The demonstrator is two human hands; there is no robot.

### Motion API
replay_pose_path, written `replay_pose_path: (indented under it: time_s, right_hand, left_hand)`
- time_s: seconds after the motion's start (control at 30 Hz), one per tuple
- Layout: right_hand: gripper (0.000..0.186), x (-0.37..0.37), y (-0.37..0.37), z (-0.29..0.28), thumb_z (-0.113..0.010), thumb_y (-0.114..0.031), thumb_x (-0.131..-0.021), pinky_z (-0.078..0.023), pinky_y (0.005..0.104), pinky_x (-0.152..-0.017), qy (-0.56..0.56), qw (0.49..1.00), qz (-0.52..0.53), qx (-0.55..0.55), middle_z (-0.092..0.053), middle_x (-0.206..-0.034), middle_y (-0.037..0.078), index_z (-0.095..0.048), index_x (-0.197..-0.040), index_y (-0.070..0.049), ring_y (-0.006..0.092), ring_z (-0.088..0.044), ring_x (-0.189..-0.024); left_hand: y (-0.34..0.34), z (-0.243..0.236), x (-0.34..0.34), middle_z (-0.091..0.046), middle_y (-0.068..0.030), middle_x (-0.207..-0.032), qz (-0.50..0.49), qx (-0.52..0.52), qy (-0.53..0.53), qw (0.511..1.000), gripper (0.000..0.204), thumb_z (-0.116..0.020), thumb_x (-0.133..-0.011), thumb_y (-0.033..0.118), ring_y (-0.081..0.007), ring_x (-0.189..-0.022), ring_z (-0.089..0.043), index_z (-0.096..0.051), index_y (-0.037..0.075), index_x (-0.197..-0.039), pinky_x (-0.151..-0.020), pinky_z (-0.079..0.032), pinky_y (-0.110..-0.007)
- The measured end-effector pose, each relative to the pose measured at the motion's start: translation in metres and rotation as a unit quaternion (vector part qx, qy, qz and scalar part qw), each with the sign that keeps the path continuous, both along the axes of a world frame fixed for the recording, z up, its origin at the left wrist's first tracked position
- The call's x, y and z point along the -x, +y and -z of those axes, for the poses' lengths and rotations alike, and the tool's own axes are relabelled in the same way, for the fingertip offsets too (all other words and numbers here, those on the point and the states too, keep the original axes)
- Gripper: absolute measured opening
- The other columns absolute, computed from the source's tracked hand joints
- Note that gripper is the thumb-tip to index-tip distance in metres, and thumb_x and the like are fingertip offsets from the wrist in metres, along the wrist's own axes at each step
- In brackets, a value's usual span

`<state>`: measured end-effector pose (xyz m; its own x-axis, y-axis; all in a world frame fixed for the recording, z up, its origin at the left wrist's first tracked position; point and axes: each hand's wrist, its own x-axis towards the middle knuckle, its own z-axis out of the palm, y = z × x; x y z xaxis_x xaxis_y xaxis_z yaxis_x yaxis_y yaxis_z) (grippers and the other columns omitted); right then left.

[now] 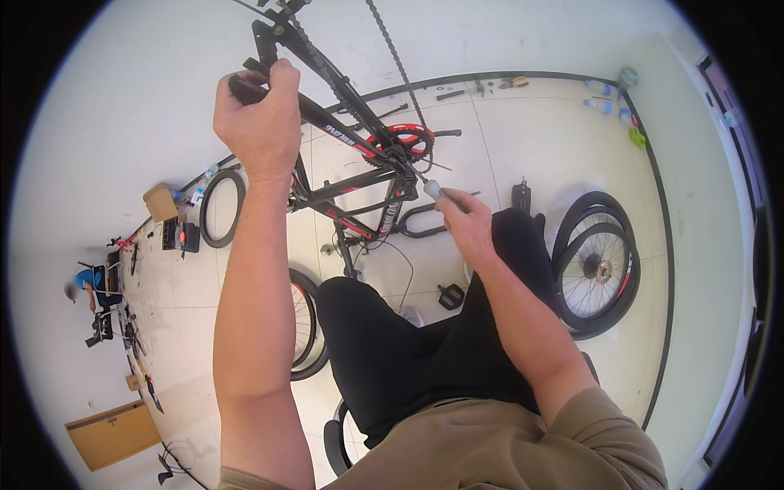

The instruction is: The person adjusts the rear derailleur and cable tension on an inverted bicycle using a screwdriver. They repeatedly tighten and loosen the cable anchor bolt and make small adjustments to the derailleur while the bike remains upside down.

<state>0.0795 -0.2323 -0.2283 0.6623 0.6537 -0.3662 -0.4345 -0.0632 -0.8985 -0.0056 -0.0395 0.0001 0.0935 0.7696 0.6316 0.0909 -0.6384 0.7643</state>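
A black bicycle frame (333, 131) with red markings stands tilted in front of me. My left hand (265, 118) is wrapped round a black part of it at the upper left, its fingers closed. In my right hand (469, 224) is a screwdriver (432, 189) with a grey handle. Its thin shaft points up and left at the frame's crank area, just below the red and black chainring (423, 140). Whether the tip touches a screw is too small to tell. A loose chain (394, 47) runs from the top edge down to the chainring.
Two bicycle wheels (563, 265) lie at the right, and another wheel (314, 322) is by my left knee. A pedal (450, 296) lies between my legs. A tyre (204, 208) leans at the left wall; pliers (514, 82) and a hammer lie along the far wall. A person (90, 282) sits far left.
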Motion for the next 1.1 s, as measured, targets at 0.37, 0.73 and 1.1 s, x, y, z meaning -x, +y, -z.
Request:
replay_pose_path:
  time_s: [0.37,0.73,1.1]
  right_hand:
    - [0.025,-0.007,0.002,-0.008,-0.07,-0.011,-0.087,-0.031,0.0229,-0.048,0.14,0.988,0.004,-0.065,-0.063,-0.081,0.008,-0.067,-0.105,0.006,0.008,-0.045,-0.057]
    - [0.027,-0.002,0.007,-0.017,-0.071,-0.013,-0.087,-0.032,0.0227,-0.048,0.107,0.993,0.022,-0.044,-0.063,-0.081,0.008,-0.067,-0.106,0.005,0.0076,-0.046,-0.055]
    - [0.024,0.006,0.004,-0.018,-0.07,-0.014,-0.087,-0.03,0.0209,-0.047,0.162,0.985,0.018,-0.053,-0.062,-0.083,0.007,-0.067,-0.105,0.002,0.0073,-0.046,-0.056]
  left_hand:
    - [-0.013,-0.014,0.001,-0.056,-0.0014,-0.064,-0.025,0.037,0.059,0.997,0.024,-0.072,-0.072,0.017,-0.0082,-0.06,-0.048,-0.054,0.0,-0.072,-0.056,-0.042,-0.025]
    - [-0.005,-0.015,-0.001,-0.057,-0.0018,-0.065,-0.001,0.034,0.04,0.999,0.024,-0.072,-0.074,0.018,-0.0086,-0.061,-0.049,-0.055,0.0,-0.073,-0.059,-0.043,-0.024]
    - [-0.007,-0.016,0.003,-0.057,-0.0012,-0.065,0.004,0.038,0.019,0.999,0.025,-0.074,-0.073,0.018,-0.0081,-0.059,-0.049,-0.055,0.001,-0.073,-0.057,-0.043,-0.023]
